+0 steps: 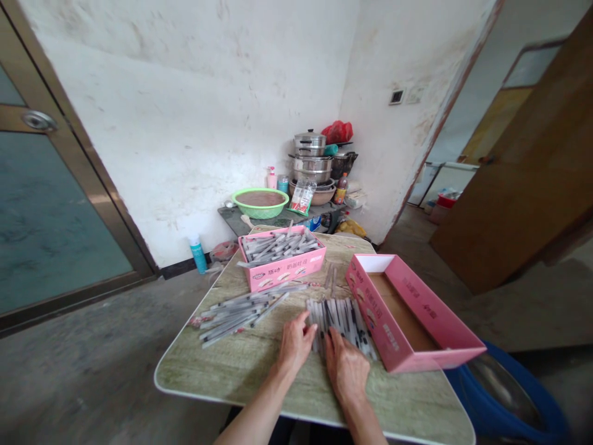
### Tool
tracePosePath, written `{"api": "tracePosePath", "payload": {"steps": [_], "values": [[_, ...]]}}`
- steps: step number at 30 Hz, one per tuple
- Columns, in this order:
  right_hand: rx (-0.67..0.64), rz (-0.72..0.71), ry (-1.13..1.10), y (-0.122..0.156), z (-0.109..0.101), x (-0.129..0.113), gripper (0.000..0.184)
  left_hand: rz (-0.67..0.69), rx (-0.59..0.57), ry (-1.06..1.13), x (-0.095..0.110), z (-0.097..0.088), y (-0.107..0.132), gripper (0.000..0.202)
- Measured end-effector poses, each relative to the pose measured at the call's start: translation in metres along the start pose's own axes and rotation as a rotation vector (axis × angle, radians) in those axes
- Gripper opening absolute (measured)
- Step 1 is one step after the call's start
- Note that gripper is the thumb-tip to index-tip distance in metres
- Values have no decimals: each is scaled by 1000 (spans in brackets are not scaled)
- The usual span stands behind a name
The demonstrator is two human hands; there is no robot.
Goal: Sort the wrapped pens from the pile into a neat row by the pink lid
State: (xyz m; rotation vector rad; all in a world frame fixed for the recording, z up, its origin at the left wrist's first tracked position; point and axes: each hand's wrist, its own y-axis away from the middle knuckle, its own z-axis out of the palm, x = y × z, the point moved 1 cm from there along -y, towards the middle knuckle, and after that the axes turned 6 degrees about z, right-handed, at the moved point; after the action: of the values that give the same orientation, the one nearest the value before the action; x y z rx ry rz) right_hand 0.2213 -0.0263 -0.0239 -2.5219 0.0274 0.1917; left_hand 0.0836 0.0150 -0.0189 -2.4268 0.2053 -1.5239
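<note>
A row of thin, clear pens (343,312) with some dark ends lies side by side on the wood-patterned table (241,364). My left hand (295,342) rests at the row's left end, thumb and forefinger apart and touching the outermost pens. At the near ends of the row, my right hand (345,366) has its fingers curled down onto a pen; its fingertips are partly hidden. A looser pile of pens (241,312) spreads to the left. Behind it stands a pink box (287,267) heaped with more pens. Right of the row sits a pink box (389,327) with a bare brown bottom.
Against the wall, a low dark table holds a green basin (260,210), stacked steel pots (311,164) and a bottle (341,188). A blue spray can (197,254) stands on the floor at left. A blue tub (509,395) is beside the table's right edge.
</note>
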Motion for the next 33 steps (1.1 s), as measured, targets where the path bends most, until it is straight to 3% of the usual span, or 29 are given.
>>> {"api": "tracePosePath", "payload": {"steps": [5, 10, 13, 16, 19, 22, 28, 33], "values": [[18, 1, -19, 3, 0, 2, 33, 44, 24, -17, -2, -6, -1, 30], [60, -18, -79, 5, 3, 5, 36, 113, 117, -234, -10, -42, -13, 33], [76, -29, -98, 5, 4, 6, 36, 75, 70, -467, -14, -67, -23, 32], [83, -38, -124, 5, 3, 5, 35, 26, -58, -564, -19, -78, -29, 31], [73, -31, -152, 4, -1, 4, 35, 9, -127, -614, -22, -75, -31, 30], [69, -25, -167, 3, -3, 3, 35, -10, -113, -652, -22, -68, -29, 29], [56, -18, -187, 4, -1, 3, 32, -28, -160, -658, -18, -59, -22, 10], [41, -22, -259, 5, 0, 5, 30, 56, -88, -498, -15, -52, -30, 7]]}}
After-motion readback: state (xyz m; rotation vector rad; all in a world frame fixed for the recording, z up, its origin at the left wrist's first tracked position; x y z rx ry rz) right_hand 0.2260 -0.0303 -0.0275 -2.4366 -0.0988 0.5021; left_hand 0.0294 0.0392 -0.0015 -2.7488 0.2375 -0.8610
